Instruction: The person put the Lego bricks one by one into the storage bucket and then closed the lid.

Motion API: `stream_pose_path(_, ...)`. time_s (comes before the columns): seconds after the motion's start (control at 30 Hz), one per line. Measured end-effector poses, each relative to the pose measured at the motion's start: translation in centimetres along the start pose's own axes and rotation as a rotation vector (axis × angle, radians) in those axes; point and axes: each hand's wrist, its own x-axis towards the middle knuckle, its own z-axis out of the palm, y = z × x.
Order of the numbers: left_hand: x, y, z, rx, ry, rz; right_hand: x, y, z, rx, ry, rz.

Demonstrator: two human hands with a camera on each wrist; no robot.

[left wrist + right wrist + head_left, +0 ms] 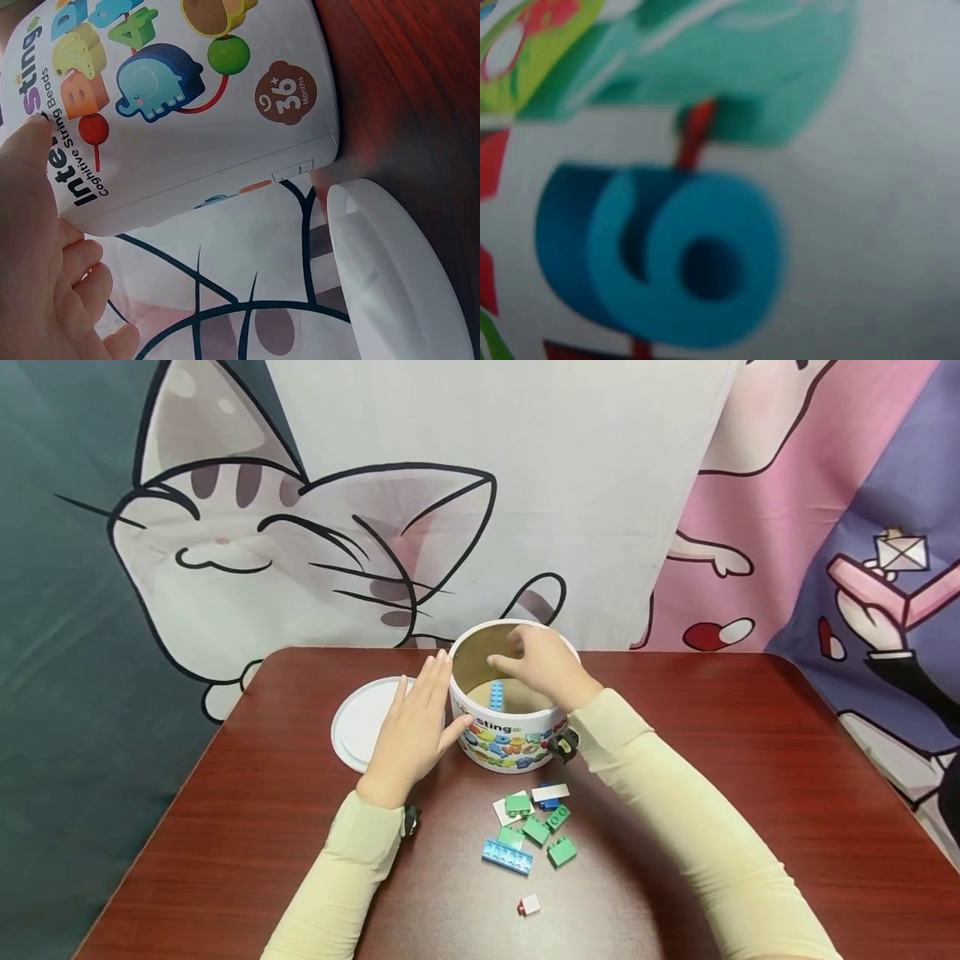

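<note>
A round white tub (510, 752) with printed letter-and-animal pictures stands at the table's back. My left hand (414, 727) lies along its left side, fingers straight and thumb at the front rim. In the left wrist view this hand (45, 240) touches the printed wall. My right hand (546, 664) reaches over the tub's opening, thumb and loosely bent fingers apart, with nothing visible between them. Below it a light blue toy brick (497, 695) lies inside the tub. The right wrist view is filled by the blurred printed tub wall (870, 225).
A white round lid (358, 718) lies left of the tub. In front are several green bricks (561, 852), a long light blue brick (507, 857), a white brick (551, 792) over a dark blue one (550, 804), and a small white-and-red piece (529, 905). A printed cloth (510, 460) hangs behind.
</note>
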Motion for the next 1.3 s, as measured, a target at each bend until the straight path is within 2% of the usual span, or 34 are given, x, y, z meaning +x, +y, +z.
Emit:
stream_pose_path(0.2, 0.0, -0.1, 0.2, -0.012, -0.006, -0.009, -2.2, -0.1, -1.5, 0.141, 0.109, -0.089)
stream_pose_path(0.33, 0.0, -0.1, 0.2, -0.017, -0.013, -0.017, -4.4, -0.2, -2.7, 0.206, 0.171, -0.134)
stream_pose_path(0.5, 0.0, -0.1, 0.2, -0.025, -0.004, -0.014, -7.6, 0.2, -3.6, 0.222, 0.263, -0.195)
stream_pose_path(0.57, 0.0, -0.1, 0.2, -0.027, -0.003, -0.014, -8.9, 0.7, -3.8, 0.217, 0.268, -0.231)
stream_pose_path(0.67, 0.0, 0.0, 0.1, -0.03, -0.004, -0.015, -10.4, 1.7, -3.7, 0.207, 0.222, -0.293)
stream_pose_path(0.87, 0.0, -0.1, 0.3, -0.034, 0.01, -0.007, -11.9, 4.0, -3.0, 0.209, 0.041, -0.383)
stream_pose_path(0.97, 0.0, -0.1, 0.3, -0.036, 0.001, -0.01, -12.1, 5.1, -2.4, 0.193, -0.051, -0.38)
stream_pose_path(1.2, -0.1, -0.1, 0.2, -0.042, -0.009, -0.013, -11.8, 6.7, -1.1, 0.077, -0.252, -0.35)
stream_pose_path(1.3, 0.0, -0.2, 0.2, -0.044, -0.007, -0.012, -11.6, 7.1, -0.7, 0.041, -0.313, -0.348)
